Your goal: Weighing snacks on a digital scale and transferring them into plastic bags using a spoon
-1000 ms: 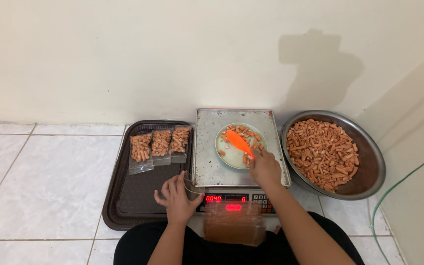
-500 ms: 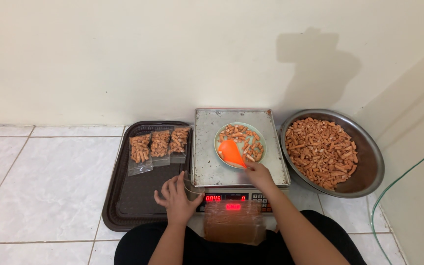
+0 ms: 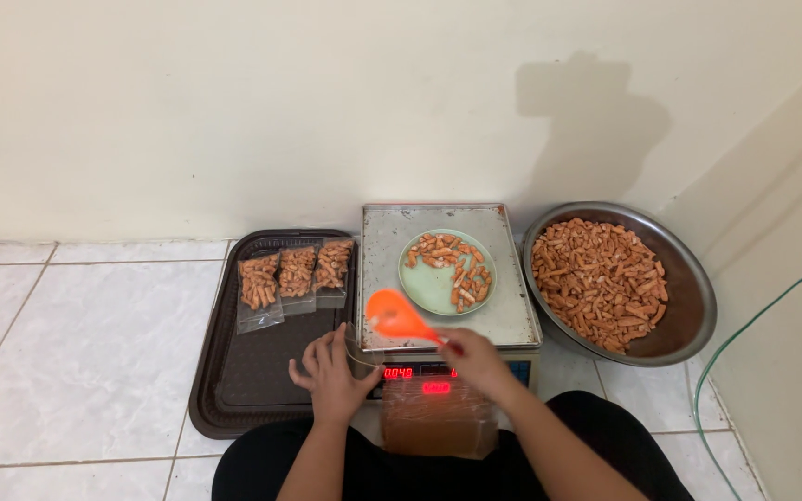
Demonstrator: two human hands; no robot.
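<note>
— Biggest first? Round metal bowl (image 3: 689, 306) at the far right, heaped with short orange-brown snack sticks (image 3: 598, 278). Then a dark tray (image 3: 252, 390) at the left, carrying three small clear filled bags (image 3: 295, 275) in a row along its far edge.

— And between them?

— A metal-topped scale (image 3: 420, 232), red digits lit at its front. On it a pale green plate (image 3: 429, 283), sparsely covered with the same sticks.

— The hands?

— Right hand (image 3: 477, 362) closed round the handle of an orange scoop (image 3: 396, 317). Bowl of the scoop out to the left of the grip and slightly away, long axis running left-and-away to right-and-near. Hanging over the scale's near left corner, short of the plate.

— Left?

— Left hand (image 3: 331, 371) just beside and below the scoop, fingers curled at what looks like a clear open bag (image 3: 361, 348). Too transparent to tell whether actually gripped. Nearer of the two hands to the tray.

— Scoop itself?

— Bright orange plastic, shallow rounded bowl, slightly blurred. Contents not readable.
</note>
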